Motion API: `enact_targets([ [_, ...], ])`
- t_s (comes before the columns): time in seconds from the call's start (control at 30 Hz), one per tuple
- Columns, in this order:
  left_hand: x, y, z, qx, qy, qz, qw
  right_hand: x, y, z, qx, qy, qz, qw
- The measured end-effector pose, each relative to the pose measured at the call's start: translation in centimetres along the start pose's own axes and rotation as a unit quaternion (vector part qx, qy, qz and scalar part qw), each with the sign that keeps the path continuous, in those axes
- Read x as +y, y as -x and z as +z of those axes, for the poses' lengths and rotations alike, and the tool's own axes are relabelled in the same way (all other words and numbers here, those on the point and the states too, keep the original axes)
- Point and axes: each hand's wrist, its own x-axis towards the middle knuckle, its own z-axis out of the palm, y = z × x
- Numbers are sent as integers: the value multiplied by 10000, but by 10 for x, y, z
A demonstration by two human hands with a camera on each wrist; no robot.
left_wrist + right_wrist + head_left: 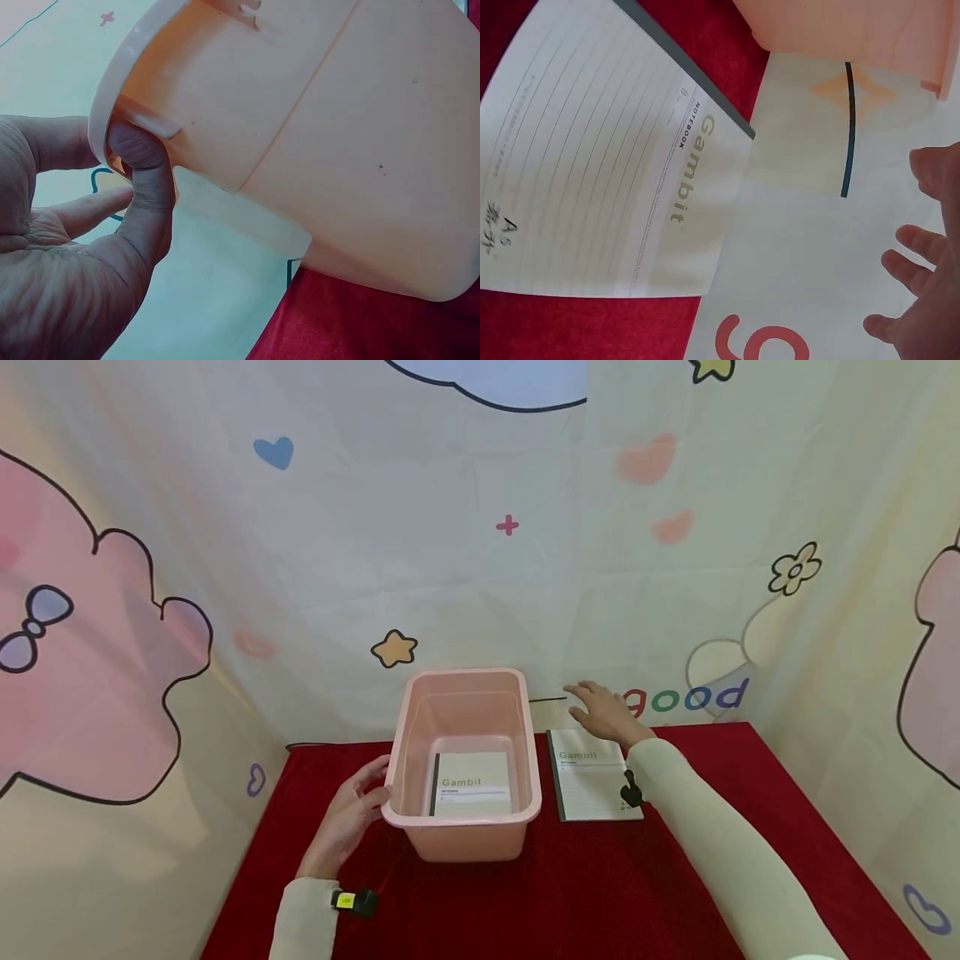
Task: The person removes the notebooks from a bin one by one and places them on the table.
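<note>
A pink plastic basin (pixel 459 842) stands on the red cloth, and one notebook (pixel 472 781) marked "Gambit" lies inside it. My left hand (pixel 351 810) grips the basin's left rim; in the left wrist view the thumb (pixel 146 169) and fingers pinch the rim (pixel 112 82). To the right of the basin a second "Gambit" notebook (pixel 596 789) lies flat on the cloth. Above its far edge hovers my right hand (pixel 603 714), fingers spread and holding nothing. In the right wrist view that hand (pixel 930 262) is apart from the notebook (pixel 622 165).
Red cloth (pixel 442 910) covers the table. A pale printed curtain (pixel 480 585) hangs right behind the table's far edge, and more of it closes in both sides. The word "good" is printed on it near the right hand.
</note>
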Motion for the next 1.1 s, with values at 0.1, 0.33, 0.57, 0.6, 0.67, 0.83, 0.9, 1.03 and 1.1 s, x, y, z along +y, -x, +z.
enact_targets([
  [0.1,-2,-2,0,34,-18,-4,10000,0,2,-1,94,22,-45,9999],
  [0.33,-3,-3,-1,97,-16,-77,9999,-9,15,-12,460,136,-287,9984],
  [0.57,-1,-1,0,87,-46,-81,9999,-24,33,-32,807,73,-573,9951],
  [0.6,-1,-1,0,79,-70,-87,9999,-27,36,-35,860,85,-606,9944],
  [0.67,0,-1,0,67,-103,-84,9999,-33,41,-43,995,99,-685,9926],
  [0.83,2,0,2,52,-135,-84,9999,-46,53,-59,1333,153,-902,9868],
  [0.9,3,0,3,46,-116,-94,9999,-52,57,-65,1441,175,-993,9844],
  [1.03,2,0,2,35,-95,-96,9999,-67,66,-77,1643,123,-1229,9786],
  [1.1,1,0,2,30,-86,-95,9999,-76,70,-84,1736,64,-1366,9753],
])
